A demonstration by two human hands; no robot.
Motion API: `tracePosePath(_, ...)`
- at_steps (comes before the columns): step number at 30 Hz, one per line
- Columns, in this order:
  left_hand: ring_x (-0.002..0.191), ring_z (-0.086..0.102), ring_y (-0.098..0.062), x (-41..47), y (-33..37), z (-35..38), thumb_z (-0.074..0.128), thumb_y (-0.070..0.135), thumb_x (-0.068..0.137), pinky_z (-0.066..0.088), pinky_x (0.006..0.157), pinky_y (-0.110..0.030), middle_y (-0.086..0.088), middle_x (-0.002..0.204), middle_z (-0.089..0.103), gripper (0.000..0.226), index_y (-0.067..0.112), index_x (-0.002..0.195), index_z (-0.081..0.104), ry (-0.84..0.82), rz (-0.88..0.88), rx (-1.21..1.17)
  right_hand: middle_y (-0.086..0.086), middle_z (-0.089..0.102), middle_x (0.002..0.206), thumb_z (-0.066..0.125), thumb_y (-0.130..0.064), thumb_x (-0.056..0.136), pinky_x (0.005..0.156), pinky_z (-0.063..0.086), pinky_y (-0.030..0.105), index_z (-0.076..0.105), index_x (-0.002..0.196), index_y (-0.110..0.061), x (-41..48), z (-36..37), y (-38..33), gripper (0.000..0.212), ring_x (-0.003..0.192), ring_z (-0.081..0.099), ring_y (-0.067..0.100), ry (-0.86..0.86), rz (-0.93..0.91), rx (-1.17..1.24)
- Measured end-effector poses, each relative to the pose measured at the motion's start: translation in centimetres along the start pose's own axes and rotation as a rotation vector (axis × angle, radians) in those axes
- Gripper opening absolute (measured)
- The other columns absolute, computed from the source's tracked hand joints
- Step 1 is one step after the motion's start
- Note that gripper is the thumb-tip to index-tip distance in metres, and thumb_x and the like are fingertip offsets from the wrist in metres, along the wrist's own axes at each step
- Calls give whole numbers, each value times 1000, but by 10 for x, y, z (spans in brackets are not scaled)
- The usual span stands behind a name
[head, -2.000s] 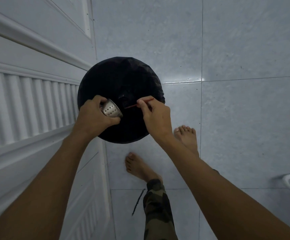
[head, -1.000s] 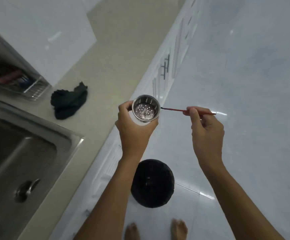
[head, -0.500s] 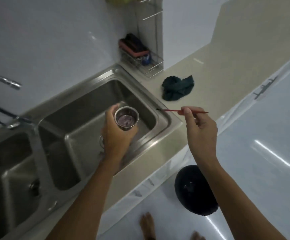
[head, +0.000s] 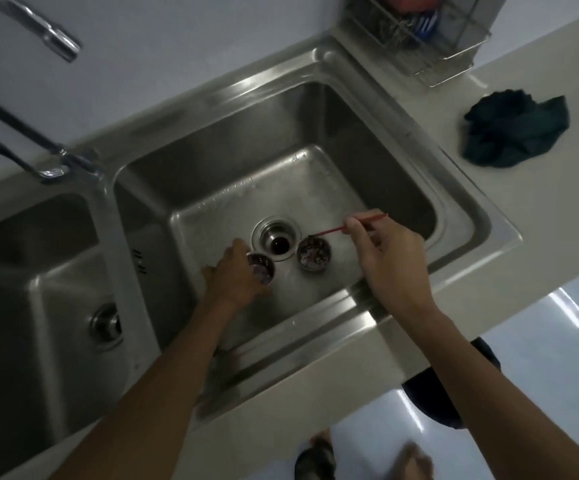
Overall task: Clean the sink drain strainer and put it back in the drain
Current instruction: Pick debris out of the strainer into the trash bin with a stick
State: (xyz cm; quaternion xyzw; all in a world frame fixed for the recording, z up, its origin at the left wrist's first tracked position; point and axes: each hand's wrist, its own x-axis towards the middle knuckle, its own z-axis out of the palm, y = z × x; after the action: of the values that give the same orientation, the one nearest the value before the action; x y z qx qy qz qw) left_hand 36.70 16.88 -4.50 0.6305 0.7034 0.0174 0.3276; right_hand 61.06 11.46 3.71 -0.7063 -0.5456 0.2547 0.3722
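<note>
Left hand is closed around a drain strainer, a perforated steel cup held low in the right basin, mouth tilted up and toward the drain opening just beside it. Right hand pinches a thin red stick, long axis running left-right, dark tip pointing left at a second steel strainer cup. That cup stands upright on the basin floor, right of the drain; dark flecks are seen inside, not identifiable. Drain opening is uncovered. Double stainless sink is smooth and brushed. Crumpled dark green cloth lies on the pale countertop, near a wire rack.
</note>
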Motion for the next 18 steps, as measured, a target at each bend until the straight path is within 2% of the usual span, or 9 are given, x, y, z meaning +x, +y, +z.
tracePosePath(2,124,55,-35,12,2,6,93,34,67,33,107,-48,-10,135,54,84,16,129,40,-44,15,121,-20,62,74,56,-40,104,50,35,10,73,105,-24,6,7,2,24,61,58,-5,-13,-3,-113)
tracePosePath(5,127,53,-36,24,1,16,93,39,67,36,106,-50,-12,138,52,91,15,134,36,-83,27,216,-19,62,75,54,-41,104,49,30,10,72,108,-25,11,12,2,24,54,55,-4,-24,17,-201)
tracePosePath(8,130,50,-36,26,-3,25,92,36,70,34,109,-51,-14,141,49,93,14,138,33,-134,21,256,-17,63,79,56,-37,104,52,36,7,73,107,-23,10,11,0,23,57,56,-8,-5,19,-201)
tracePosePath(11,130,50,-36,29,-3,29,94,36,66,34,109,-51,-13,140,47,98,12,138,32,-108,34,240,-23,50,73,57,-33,104,59,38,3,74,106,-19,8,10,0,23,64,55,-16,12,21,-195)
tracePosePath(14,127,52,-37,36,-1,29,97,37,62,35,106,-50,-12,137,49,97,12,133,35,-50,57,186,-22,52,77,57,-34,104,57,37,4,75,107,-19,7,10,0,23,55,52,-10,29,22,-196)
tracePosePath(18,123,53,-36,46,0,26,98,41,59,35,103,-49,-11,133,52,94,14,127,39,12,87,155,-24,53,77,57,-34,104,55,35,4,75,106,-20,7,11,0,22,55,51,-8,54,18,-177)
